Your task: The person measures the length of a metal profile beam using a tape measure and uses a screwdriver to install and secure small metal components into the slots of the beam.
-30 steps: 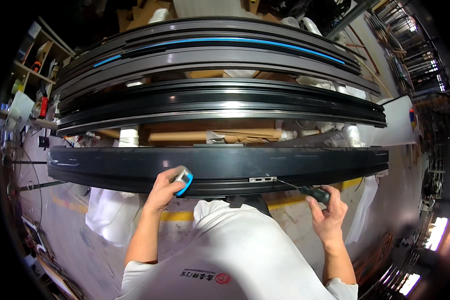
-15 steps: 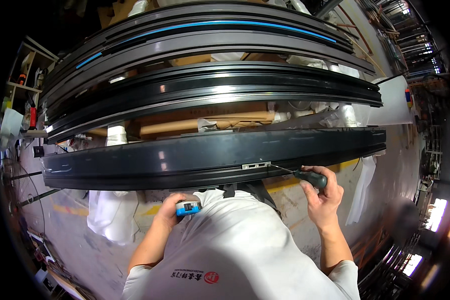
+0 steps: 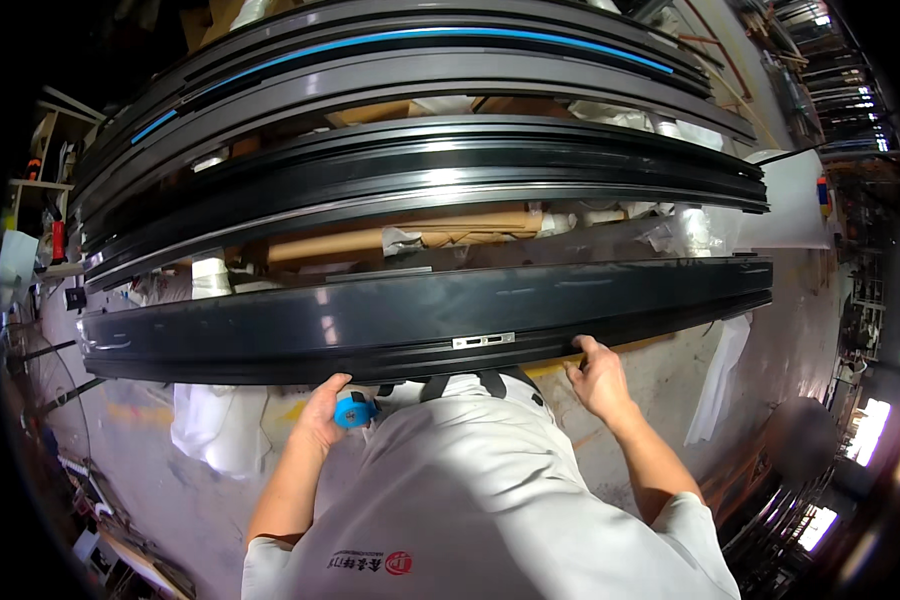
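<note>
My left hand (image 3: 320, 412) is closed round a blue tape measure (image 3: 353, 411), just in front of the near edge of a long dark metal profile (image 3: 390, 300). A small silver slotted plate (image 3: 483, 341) sits on the profile's lower ledge, left of my right hand. My right hand (image 3: 600, 380) is at that same near edge, its index finger reaching the ledge. Its thumb and index finger are apart, with nothing visible between them; the other fingers are partly hidden. No screwdriver shows.
Behind lie more long profiles (image 3: 420, 150), one carrying a blue strip (image 3: 440, 34). Between them are brown cardboard rolls (image 3: 390, 240) and wrapped supports (image 3: 210, 275). White foam sheeting (image 3: 220, 425) hangs below the near profile. Shelves with tools (image 3: 45, 210) stand at the left.
My right hand has moved left and slightly forward; the screwdriver it held at the plate is out of sight. My left hand has shifted left and turned the tape measure. The view has shifted slightly.
</note>
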A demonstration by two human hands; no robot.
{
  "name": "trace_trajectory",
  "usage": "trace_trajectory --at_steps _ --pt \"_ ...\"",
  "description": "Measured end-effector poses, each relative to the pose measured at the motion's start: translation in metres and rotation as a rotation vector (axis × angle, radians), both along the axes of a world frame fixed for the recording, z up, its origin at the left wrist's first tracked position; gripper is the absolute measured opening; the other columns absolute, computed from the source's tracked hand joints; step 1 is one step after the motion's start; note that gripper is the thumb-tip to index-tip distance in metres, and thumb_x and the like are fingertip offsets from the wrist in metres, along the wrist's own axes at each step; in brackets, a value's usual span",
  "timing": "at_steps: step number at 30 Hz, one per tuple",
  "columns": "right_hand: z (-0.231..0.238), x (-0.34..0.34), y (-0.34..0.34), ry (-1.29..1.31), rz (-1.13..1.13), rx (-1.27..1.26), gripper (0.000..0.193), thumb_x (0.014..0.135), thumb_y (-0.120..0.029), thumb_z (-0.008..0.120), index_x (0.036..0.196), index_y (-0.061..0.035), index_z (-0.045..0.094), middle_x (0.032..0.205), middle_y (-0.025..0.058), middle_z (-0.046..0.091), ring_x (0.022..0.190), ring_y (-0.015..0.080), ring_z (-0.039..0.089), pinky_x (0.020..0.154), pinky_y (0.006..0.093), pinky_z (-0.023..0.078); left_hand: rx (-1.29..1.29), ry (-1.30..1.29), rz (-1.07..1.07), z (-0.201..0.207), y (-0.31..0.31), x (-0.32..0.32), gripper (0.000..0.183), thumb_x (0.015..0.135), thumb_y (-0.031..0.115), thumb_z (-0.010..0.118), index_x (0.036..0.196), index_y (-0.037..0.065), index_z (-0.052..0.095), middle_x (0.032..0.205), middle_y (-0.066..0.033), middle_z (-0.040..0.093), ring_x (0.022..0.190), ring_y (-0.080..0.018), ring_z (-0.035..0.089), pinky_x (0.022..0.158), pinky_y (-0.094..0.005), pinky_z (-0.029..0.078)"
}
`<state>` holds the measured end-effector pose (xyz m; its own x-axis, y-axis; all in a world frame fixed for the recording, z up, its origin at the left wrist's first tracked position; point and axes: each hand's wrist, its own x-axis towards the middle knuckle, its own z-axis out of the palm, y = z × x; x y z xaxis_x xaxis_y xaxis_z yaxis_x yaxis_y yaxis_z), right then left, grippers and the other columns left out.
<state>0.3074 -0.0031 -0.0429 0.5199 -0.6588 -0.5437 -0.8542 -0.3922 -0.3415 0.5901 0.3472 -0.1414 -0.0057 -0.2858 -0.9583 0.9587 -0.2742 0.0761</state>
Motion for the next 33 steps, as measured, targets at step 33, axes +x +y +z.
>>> trace_trajectory --at_steps 33 --pt "-0.033 0.150 -0.157 0.431 1.126 -0.001 0.074 0.080 -0.062 0.077 0.117 0.0014 0.070 0.107 0.0246 0.073 0.107 0.0415 0.068 0.093 0.0466 0.054 -0.061 -0.138 0.371 -0.017 -0.010 -0.041 0.024 0.094 0.013 0.064 0.095 -0.008 0.075 0.095 -0.0177 0.077 0.087 -0.0262 0.075 0.082 -0.0385 0.061"
